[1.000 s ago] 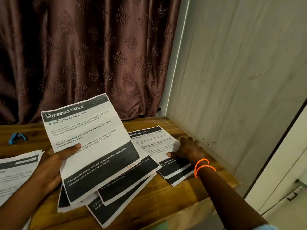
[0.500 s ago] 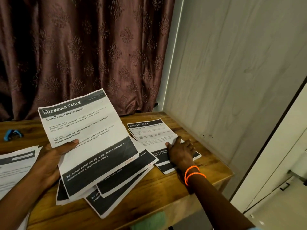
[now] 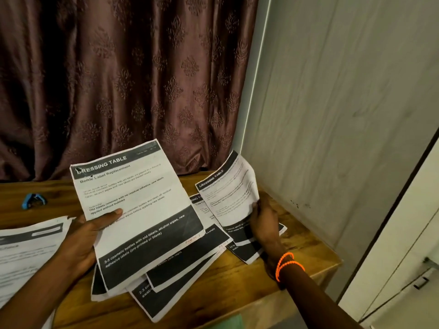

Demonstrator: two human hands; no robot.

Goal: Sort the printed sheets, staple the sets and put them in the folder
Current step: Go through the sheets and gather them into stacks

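Wooden table (image 3: 306, 243) carries loose sheets (image 3: 180, 276); left hand (image 3: 83, 241) grips one page (image 3: 133, 210), right hand (image 3: 266, 224) pinches another page (image 3: 230, 195).

Wooden table (image 3: 297, 236) in corner: loose printed sheets (image 3: 180, 279) fanned mid-top, another stack of sheets (image 3: 26, 252) at left edge, sm blue stapler (image 3: 33, 200) far left

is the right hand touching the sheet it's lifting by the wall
Touching. The head view shows the right hand pinching the lifted sheet at its lower right edge, fingers curled round the paper, which stands tilted up off the table.
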